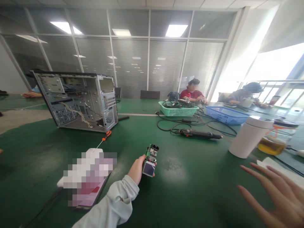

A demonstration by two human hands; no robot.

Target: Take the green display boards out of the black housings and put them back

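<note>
Left hand (137, 169): gripping a small green circuit board (151, 155) with a square display (148, 169), held at 12 o'clock over the green table mat (190, 196). Right hand (277, 199): empty, fingers spread wide, at 4 o'clock. Nearby: electric screwdriver (198, 134) at 1 o'clock; open computer tower (78, 101) at 11 o'clock.

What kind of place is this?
It's probably an electronics workroom in an office. An opened computer case sits on a long green table, the left hand holds a small circuit board, and an electric screwdriver lies nearby.
</note>
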